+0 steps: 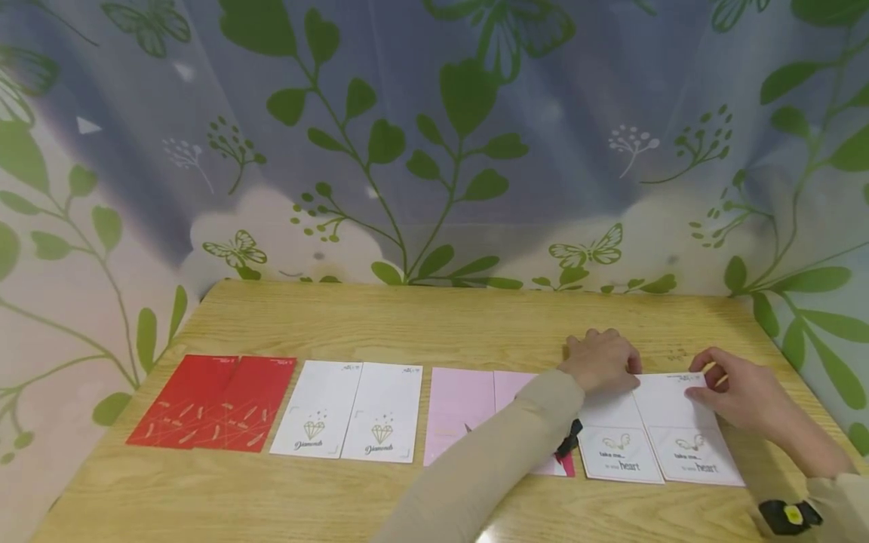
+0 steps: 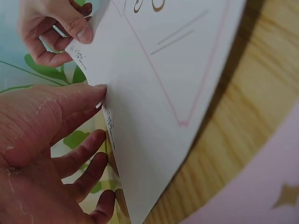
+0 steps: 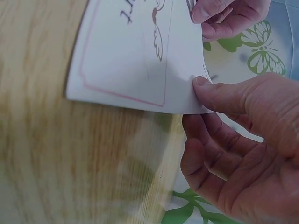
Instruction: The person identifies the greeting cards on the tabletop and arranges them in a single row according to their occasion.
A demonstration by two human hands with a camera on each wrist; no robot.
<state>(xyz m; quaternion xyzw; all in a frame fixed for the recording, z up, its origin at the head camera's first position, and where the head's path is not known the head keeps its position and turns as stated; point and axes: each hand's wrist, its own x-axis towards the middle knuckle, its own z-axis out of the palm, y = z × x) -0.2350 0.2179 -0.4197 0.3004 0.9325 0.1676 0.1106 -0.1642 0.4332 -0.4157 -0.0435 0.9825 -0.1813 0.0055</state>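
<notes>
Two white cards lie side by side at the right, printed with gold wings and "take me to your heart": a left white card [image 1: 614,445] and a right white card [image 1: 686,430]. My left hand [image 1: 600,362] pinches the top edge near where the two cards meet, thumb [image 2: 88,95] on the printed face. With thumb and fingers, my right hand [image 1: 740,388] pinches the right white card by its upper right corner; in the right wrist view the thumb [image 3: 219,95] lies on top and the fingers underneath. The cards' upper ends are bent up a little in the wrist views.
Left along the wooden table [image 1: 421,320] lie a pair of pink cards [image 1: 462,400], partly under my left sleeve [image 1: 502,445], then white "Diamonds" cards [image 1: 380,407] and overlapping red cards [image 1: 247,400]. A leaf-patterned curtain [image 1: 434,188] hangs behind the table.
</notes>
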